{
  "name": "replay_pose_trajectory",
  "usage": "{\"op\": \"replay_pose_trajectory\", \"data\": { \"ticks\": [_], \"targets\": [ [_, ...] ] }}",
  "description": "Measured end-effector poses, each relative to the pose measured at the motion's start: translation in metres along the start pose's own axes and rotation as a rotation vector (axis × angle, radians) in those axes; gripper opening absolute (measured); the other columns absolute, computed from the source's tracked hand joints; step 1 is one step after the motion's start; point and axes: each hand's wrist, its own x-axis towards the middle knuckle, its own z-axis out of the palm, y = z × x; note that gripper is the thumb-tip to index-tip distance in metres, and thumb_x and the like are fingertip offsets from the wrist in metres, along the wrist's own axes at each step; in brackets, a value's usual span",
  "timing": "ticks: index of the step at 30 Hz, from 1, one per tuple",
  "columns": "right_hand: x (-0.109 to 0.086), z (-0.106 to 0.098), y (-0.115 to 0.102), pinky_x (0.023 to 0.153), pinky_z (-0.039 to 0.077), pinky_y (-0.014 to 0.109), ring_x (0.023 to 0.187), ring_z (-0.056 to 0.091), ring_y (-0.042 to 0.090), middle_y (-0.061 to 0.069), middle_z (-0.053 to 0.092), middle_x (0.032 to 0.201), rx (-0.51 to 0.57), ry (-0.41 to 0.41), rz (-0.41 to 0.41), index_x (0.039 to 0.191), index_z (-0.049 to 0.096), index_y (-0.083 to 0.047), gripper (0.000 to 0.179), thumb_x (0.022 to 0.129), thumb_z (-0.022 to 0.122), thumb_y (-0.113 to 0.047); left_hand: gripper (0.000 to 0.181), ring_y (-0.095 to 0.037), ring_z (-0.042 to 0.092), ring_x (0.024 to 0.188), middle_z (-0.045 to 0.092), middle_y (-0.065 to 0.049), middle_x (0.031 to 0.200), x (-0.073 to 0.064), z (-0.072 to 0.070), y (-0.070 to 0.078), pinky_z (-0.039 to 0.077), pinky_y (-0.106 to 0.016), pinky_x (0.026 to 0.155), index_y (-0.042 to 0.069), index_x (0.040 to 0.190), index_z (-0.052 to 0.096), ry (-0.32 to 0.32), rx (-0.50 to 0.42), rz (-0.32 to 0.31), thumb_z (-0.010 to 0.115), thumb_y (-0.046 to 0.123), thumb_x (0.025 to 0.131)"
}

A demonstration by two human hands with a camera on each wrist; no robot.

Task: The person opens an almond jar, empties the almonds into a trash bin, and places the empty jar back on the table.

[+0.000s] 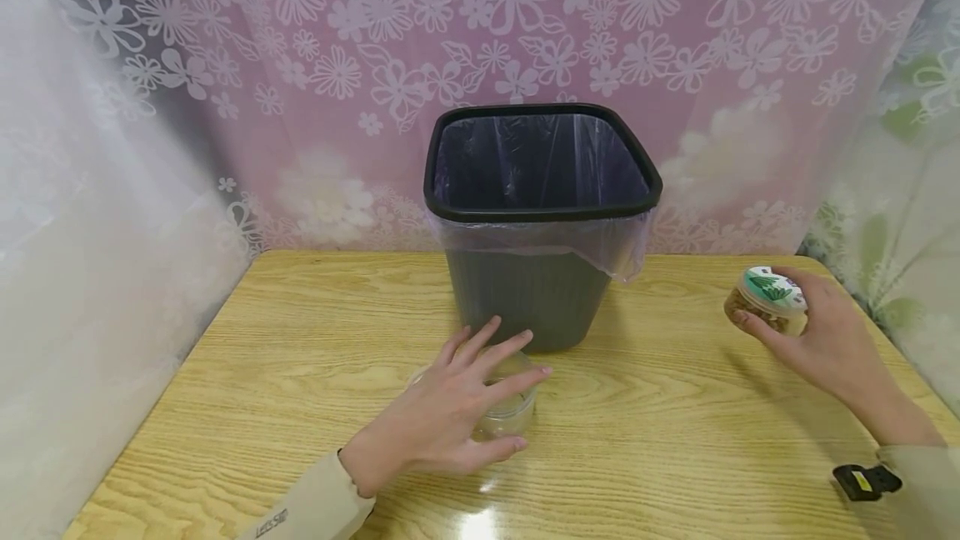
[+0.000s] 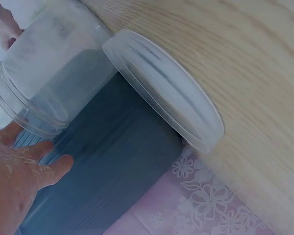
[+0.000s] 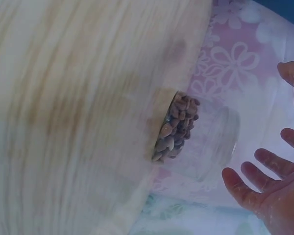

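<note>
My left hand (image 1: 450, 407) hovers with spread fingers over a clear plastic screw-top jar (image 1: 512, 419). In the left wrist view the jar (image 2: 49, 63) has no lid on, and nothing shows inside. Its round translucent lid (image 2: 161, 90) lies beside it on the table. My right hand (image 1: 832, 340) is at a second clear jar (image 1: 761, 302), which has a white-and-green top. The thumb overlaps this jar in the head view. In the right wrist view, extended fingers (image 3: 242, 183) show a gap from the jar, whose bottom holds brown pebble-like pieces (image 3: 176, 127).
A dark bin (image 1: 528, 290) with a black rim and a clear purplish liner stands at the middle back of the wood-grain table (image 1: 315, 340). Pink floral cloth (image 1: 360, 90) hangs behind it, with pale cloth at both sides.
</note>
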Motion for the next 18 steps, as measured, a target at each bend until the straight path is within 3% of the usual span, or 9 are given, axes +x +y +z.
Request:
{"op": "replay_pose_trajectory", "data": {
  "ticks": [2, 8, 18],
  "targets": [
    [0.001, 0.001, 0.004, 0.076, 0.036, 0.07, 0.111, 0.047, 0.056, 0.037, 0.05, 0.132, -0.009, -0.004, 0.006, 0.145, 0.046, 0.007, 0.079, 0.082, 0.086, -0.02, 0.074, -0.046, 0.024, 0.155, 0.029, -0.01, 0.168, 0.001, 0.0, 0.001, 0.037, -0.071, 0.112, 0.03, 0.159, 0.039, -0.006, 0.002, -0.004, 0.064, 0.055, 0.094],
    [0.004, 0.004, 0.017, 0.08, 0.031, 0.07, 0.114, 0.042, 0.058, 0.037, 0.044, 0.14, 0.011, 0.007, -0.008, 0.145, 0.044, 0.005, 0.084, 0.077, 0.088, -0.015, 0.074, -0.044, 0.025, 0.155, 0.028, -0.007, 0.169, 0.005, 0.003, 0.004, 0.037, -0.068, 0.113, 0.032, 0.159, 0.037, -0.007, 0.018, 0.002, 0.062, 0.057, 0.094],
    [0.014, 0.009, 0.029, 0.083, 0.03, 0.073, 0.123, 0.029, 0.065, 0.047, 0.03, 0.142, 0.003, -0.084, 0.147, 0.153, 0.029, 0.008, 0.094, 0.085, 0.082, -0.029, 0.076, -0.042, 0.027, 0.155, 0.03, -0.007, 0.168, 0.013, 0.007, 0.008, 0.038, -0.065, 0.115, 0.031, 0.159, 0.038, 0.021, 0.031, 0.038, 0.065, 0.057, 0.093]
  ]
}}
